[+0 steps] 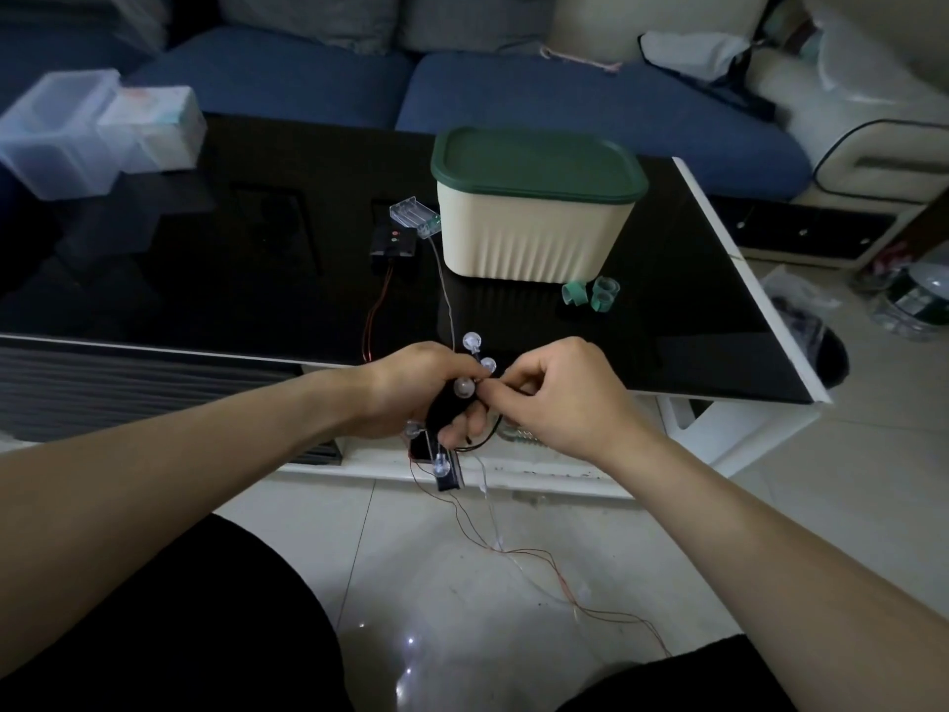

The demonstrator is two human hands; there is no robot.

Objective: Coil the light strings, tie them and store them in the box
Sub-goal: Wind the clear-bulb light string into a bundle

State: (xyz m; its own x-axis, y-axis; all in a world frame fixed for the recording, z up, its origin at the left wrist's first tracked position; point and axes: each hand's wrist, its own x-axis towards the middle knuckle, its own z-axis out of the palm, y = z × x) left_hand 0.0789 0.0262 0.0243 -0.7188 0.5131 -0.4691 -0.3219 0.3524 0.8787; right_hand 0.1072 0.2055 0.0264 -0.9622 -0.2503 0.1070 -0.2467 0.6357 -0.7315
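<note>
Several clear round bulbs on thin wire — the light string [471,370] — are seen bunched in the head view, just in front of the table [719,280] edge. The bundle is gripped by the left hand [411,390], fingers curled round it, while the wire is pinched by the right hand [557,390] beside a bulb. Loose wire trails down to the floor and away to the right. Its long axis cannot be told. The green-lidded box [534,223] stands closed on the table — a clear battery case [415,214] just beside it
</note>
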